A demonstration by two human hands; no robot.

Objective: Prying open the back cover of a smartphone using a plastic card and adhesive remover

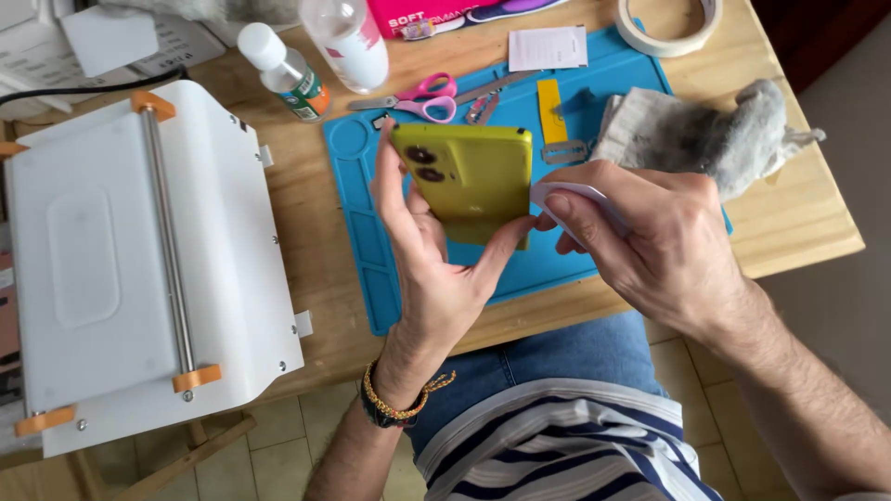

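Observation:
My left hand [429, 255] grips a yellow phone [469, 176] by its edges, back side up with two camera lenses showing, above a blue work mat [613, 83]. My right hand [650, 232] pinches a small white wipe [568, 197] and presses it against the phone's right edge. The thumb of my left hand rests on the phone's lower right corner, close to the wipe.
A white machine with a metal roller and orange clips [139, 260] fills the table's left. Pink scissors [422, 97], two bottles [288, 74], a tape roll [668, 28], a yellow tool [551, 111] and a grey cloth [705, 134] lie at the back.

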